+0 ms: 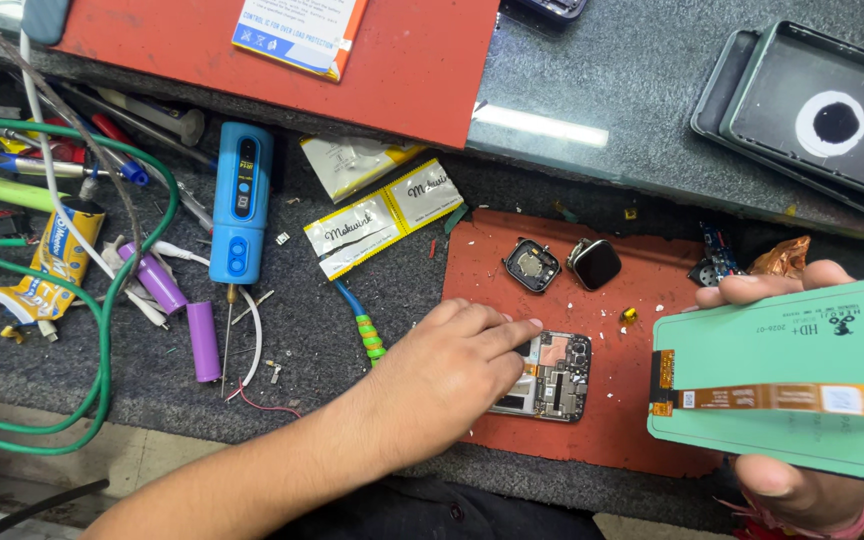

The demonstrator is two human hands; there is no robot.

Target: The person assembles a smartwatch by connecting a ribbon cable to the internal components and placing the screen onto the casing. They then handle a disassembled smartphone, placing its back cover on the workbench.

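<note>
Basically, head view only: an opened phone (550, 376) lies on the small red mat (612, 420), back cover off, circuit board and camera cluster bare. The left hand (452, 375) rests on the phone's left part, fingers curled and pressing down, index fingertip at its top edge; it pinches nothing that I can see. The right hand (802, 400) is right of the phone and grips a green-backed display panel (792, 375) with an orange flex strip running across it, fingertips over the top edge, thumb under the bottom edge, panel held clear above the mat. So, judging by this: teardown is done, the replacement screen is out and in hand, but it is not yet on the phone and the flex is not connected. Just above the phone on the mat sit two small square modules (562, 265). Well left of the phone on the bench (332, 340): blue electric screwdriver (239, 205), purple cells (202, 340), green cable (102, 330), glue tube (47, 265). Far upper right of the phone, dark trays (812, 110).
</note>
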